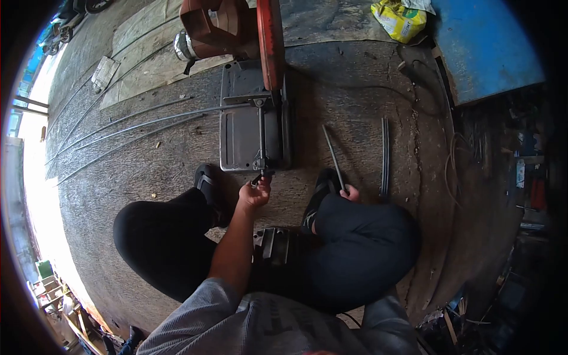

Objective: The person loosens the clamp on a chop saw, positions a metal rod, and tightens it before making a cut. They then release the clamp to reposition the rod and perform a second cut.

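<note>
My left hand [255,193] is closed around the crank handle [258,179] at the near end of the vise screw [262,133]. That screw runs along the base [241,139] of a red cut-off saw [271,44]. A long thin metal rod [160,123] comes in from the left and reaches the vise jaw [248,102]. Beside my right shoe, my right hand [350,193] grips the near end of a short metal rod [332,151], which slants up and away from it. My right knee hides part of that hand and its forearm.
Several cut rods [385,157] lie side by side on the floor at the right. More long rods [124,144] stretch across the left. A dark cable [361,87] trails behind the saw. A yellow bag [399,22] and a blue panel [485,50] stand at the far right.
</note>
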A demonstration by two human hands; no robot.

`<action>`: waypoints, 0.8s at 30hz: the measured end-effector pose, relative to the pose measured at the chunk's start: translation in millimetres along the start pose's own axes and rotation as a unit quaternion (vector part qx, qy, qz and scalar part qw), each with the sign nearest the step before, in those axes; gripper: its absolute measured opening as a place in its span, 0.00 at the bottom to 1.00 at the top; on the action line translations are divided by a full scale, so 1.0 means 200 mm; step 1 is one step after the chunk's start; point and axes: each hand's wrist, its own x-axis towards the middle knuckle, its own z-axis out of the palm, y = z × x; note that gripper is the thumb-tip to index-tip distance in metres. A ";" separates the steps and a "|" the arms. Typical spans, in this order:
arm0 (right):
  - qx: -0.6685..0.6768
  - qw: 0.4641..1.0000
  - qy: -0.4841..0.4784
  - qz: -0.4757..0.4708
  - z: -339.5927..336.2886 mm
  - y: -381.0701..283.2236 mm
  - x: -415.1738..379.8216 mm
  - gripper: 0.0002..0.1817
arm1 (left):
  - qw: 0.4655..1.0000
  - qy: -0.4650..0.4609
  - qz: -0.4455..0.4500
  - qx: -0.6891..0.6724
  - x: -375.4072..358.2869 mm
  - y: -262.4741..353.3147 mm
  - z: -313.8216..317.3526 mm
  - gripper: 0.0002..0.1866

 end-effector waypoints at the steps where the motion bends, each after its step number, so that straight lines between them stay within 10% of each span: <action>1: 0.034 0.997 -0.065 0.022 -0.01 0.00 0.11 0.17 | 0.999 0.024 0.019 0.038 -0.02 -0.02 0.04 0.33; 4: 0.008 0.989 -0.142 0.031 0.04 0.05 0.36 0.19 | 0.991 0.021 -0.118 0.064 0.02 0.00 0.13 0.30; 9: -0.106 0.990 -0.089 -0.017 0.11 -0.09 0.54 0.18 | 0.992 0.062 -0.070 0.086 0.01 -0.02 0.19 0.17; 24: -0.244 0.960 -0.071 -0.114 0.26 -0.35 0.81 0.09 | 0.956 0.170 -0.004 0.238 0.05 0.03 0.17 0.19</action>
